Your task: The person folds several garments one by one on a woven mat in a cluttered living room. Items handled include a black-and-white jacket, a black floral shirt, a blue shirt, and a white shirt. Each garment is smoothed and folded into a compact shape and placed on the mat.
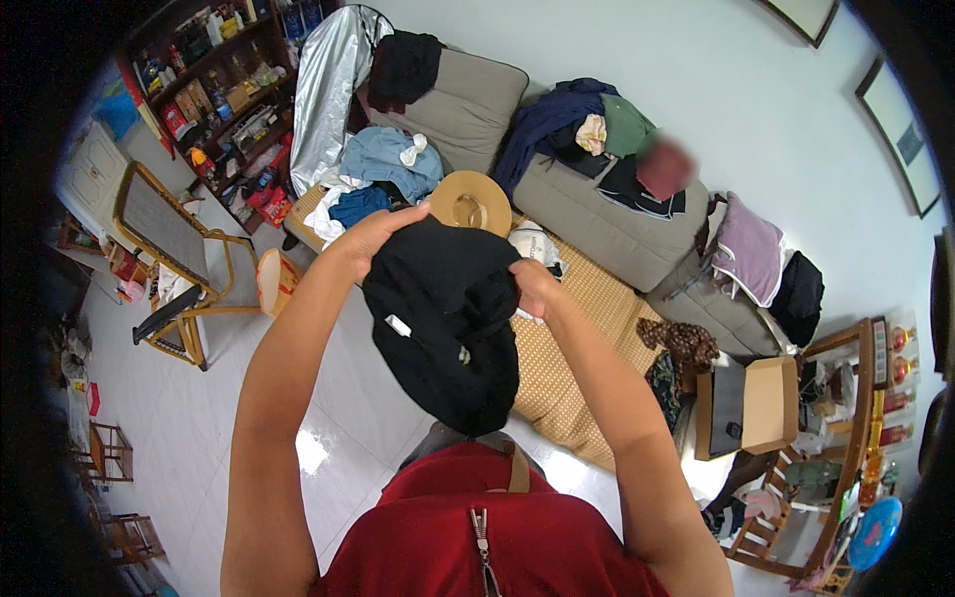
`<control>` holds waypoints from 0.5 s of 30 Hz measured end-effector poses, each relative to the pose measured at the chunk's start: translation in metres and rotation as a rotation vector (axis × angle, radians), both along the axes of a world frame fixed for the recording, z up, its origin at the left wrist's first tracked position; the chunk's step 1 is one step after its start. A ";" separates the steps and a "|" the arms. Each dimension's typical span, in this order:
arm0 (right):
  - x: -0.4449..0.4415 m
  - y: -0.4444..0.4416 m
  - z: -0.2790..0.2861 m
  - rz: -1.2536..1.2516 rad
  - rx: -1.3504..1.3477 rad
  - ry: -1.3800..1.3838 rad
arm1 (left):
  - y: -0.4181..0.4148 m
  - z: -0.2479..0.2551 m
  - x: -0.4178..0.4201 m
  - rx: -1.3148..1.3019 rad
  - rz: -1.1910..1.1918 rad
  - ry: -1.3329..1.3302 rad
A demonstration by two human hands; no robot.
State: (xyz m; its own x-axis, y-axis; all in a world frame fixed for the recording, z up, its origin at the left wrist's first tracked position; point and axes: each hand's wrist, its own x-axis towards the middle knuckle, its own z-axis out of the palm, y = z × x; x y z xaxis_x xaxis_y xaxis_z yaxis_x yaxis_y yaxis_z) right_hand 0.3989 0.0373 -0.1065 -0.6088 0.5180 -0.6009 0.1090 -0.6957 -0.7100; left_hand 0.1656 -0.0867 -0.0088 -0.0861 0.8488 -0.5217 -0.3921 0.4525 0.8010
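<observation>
A black garment (pixel 448 328) hangs in front of my body, held up between both hands. My left hand (pixel 380 235) grips its upper left edge, thumb on top. On the other side, my right hand (pixel 536 287) pinches the upper right edge. A small white label and a pale mark show on the dark cloth. Just beyond it, a straw hat (pixel 489 195) lies on the woven mat (pixel 567 373) covering the sofa seat. A white cap (pixel 533 242), partly hidden, sits near my right hand.
Blue denim clothing (pixel 384 160) lies heaped on the seat. Navy and green garments (pixel 563 112) drape over the grey back cushions (pixel 597 216). At right are a purple pillow (pixel 746 250) and an open cardboard box (pixel 772 403). A rattan-framed chair (pixel 168 216) stands left, near a crowded shelf (pixel 224 89).
</observation>
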 end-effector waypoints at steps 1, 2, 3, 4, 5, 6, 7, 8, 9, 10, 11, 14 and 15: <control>0.005 0.000 0.011 0.033 -0.020 0.040 | 0.000 -0.003 -0.005 -0.040 0.029 0.023; 0.009 0.001 0.021 0.066 -0.039 0.081 | 0.000 -0.007 -0.009 -0.062 0.066 0.045; 0.012 0.002 0.030 0.110 -0.060 0.135 | 0.000 -0.011 -0.009 -0.024 0.054 -0.083; 0.015 0.002 0.038 0.188 -0.102 0.221 | -0.001 -0.014 -0.007 -0.014 0.064 -0.187; 0.016 -0.002 0.041 0.258 0.057 0.261 | -0.002 -0.014 -0.003 -0.038 0.101 -0.276; 0.016 -0.007 0.042 0.293 0.220 0.257 | -0.001 -0.013 0.003 0.019 0.009 -0.351; 0.015 -0.012 0.041 0.364 0.402 0.320 | 0.001 -0.011 0.012 0.041 -0.056 -0.413; 0.005 -0.014 0.040 0.418 0.515 0.209 | 0.004 -0.008 0.022 0.064 -0.129 -0.494; 0.002 -0.017 0.037 0.495 0.724 0.158 | 0.006 -0.003 0.030 0.065 -0.145 -0.405; -0.005 -0.024 0.032 0.510 0.891 0.146 | 0.008 0.001 0.036 0.068 -0.167 -0.332; -0.009 -0.026 0.029 0.541 1.021 0.101 | 0.009 0.004 0.038 0.103 -0.220 -0.296; -0.014 -0.026 0.027 0.460 1.038 0.119 | 0.014 0.007 0.018 0.085 -0.170 0.058; -0.013 -0.024 0.029 0.395 0.841 0.132 | 0.016 0.004 0.004 0.131 -0.184 0.146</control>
State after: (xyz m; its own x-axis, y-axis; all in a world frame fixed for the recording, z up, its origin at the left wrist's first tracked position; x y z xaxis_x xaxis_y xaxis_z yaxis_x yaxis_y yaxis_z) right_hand 0.3862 0.0131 -0.0775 -0.8697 0.4922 -0.0365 0.1104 0.1220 -0.9864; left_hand 0.1694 -0.0708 -0.0049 0.0098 0.9165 -0.3998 -0.1885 0.3944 0.8994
